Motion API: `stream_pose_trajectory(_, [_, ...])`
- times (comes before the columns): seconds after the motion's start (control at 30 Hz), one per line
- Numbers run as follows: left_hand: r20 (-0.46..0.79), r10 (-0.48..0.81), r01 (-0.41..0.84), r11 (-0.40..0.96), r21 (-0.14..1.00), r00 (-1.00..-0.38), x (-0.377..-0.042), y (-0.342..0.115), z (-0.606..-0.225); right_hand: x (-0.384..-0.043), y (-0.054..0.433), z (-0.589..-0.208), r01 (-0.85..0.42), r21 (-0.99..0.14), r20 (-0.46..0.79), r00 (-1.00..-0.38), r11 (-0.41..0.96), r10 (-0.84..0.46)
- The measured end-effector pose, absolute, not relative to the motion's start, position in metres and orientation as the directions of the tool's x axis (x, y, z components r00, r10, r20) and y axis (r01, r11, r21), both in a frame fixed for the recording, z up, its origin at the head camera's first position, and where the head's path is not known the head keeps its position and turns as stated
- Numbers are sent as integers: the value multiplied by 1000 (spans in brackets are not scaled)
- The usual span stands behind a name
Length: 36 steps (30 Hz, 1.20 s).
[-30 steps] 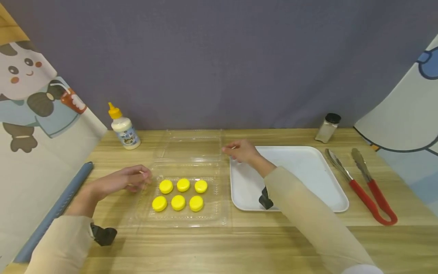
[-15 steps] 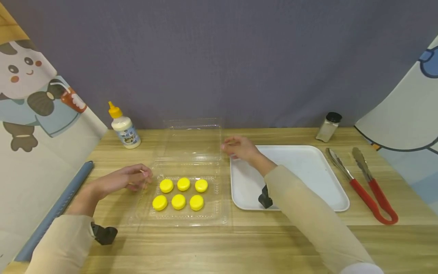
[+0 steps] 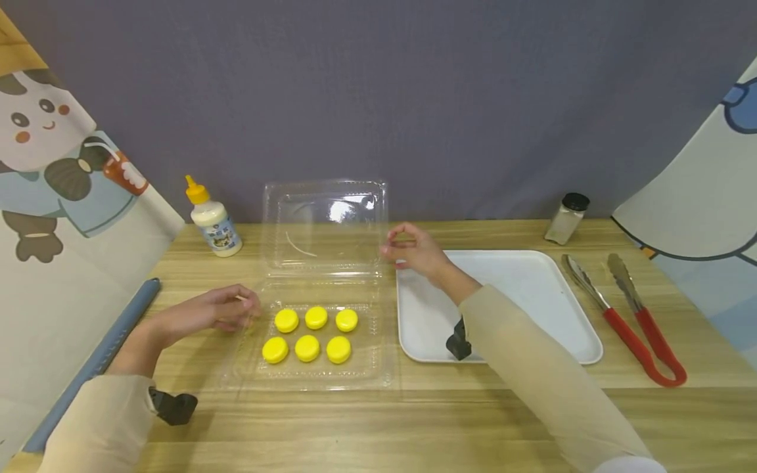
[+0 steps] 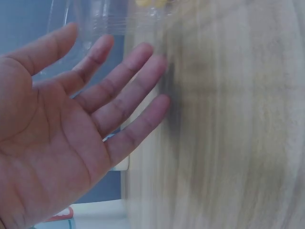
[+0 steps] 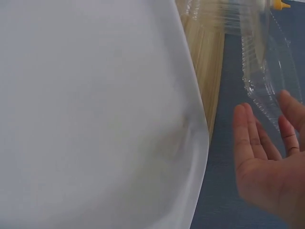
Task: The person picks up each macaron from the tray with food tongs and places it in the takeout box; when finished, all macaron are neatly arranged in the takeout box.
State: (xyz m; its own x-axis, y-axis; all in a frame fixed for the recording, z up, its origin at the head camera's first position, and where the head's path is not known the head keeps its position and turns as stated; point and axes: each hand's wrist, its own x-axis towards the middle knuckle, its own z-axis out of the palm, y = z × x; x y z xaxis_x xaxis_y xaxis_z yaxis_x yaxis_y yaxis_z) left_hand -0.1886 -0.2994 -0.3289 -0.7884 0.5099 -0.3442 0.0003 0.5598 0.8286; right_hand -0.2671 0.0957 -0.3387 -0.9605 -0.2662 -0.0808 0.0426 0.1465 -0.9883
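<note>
A clear plastic clamshell box [image 3: 367,378] lies unfolded on the table, holding several yellow round cakes or discs [image 3: 307,348] in two rows. Its hinged lid [image 3: 325,230] tilts up at the back. My left hand [image 3: 207,310] hovers by the box's left side; in the left wrist view its fingers [image 4: 128,98] are spread and nothing lies in the palm. By the lid's right edge is my right hand [image 3: 416,253], its fingers loosely bent and apart. In the right wrist view this hand [image 5: 267,157] is beside the lid [image 5: 271,76]; whether a fingertip touches it, I cannot tell.
A white tray [image 3: 503,309] lies right of the box, partly under my right forearm. Red-handled tongs [image 3: 641,348] and a black-capped jar [image 3: 566,220] are farther right. A yellow-capped squeeze bottle [image 3: 215,226] stands at back left, near a blue-grey rod [image 3: 100,355].
The lid has swung up from lying nearly flat at the back to a raised tilt. Both hands have stayed almost in place; the right fingers have shifted slightly.
</note>
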Motion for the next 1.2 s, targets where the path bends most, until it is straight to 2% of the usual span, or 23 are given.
stream_pose_trajectory(0.13, [-340, 533, 4, 543, 840, -775, -188, -302, -328, -267, 95, -338, 23, -992, -56, -961, 123, -272])
stream_pose_trajectory(0.33, [-320, 526, 28, 549, 835, -788, -190, -300, -326, -265, 96, -332, -30, -994, -2, -956, 104, -293])
stream_pose_trajectory(0.83, [-325, 490, 1, 554, 832, -809, -192, -293, -330, -268, 104, -324, -99, -978, 22, -925, 184, -379])
stream_pose_trajectory(1.2, [-334, 521, 2, 542, 841, -786, -190, -295, -332, -262, 114, -318, -245, -942, 139, -906, 228, -399])
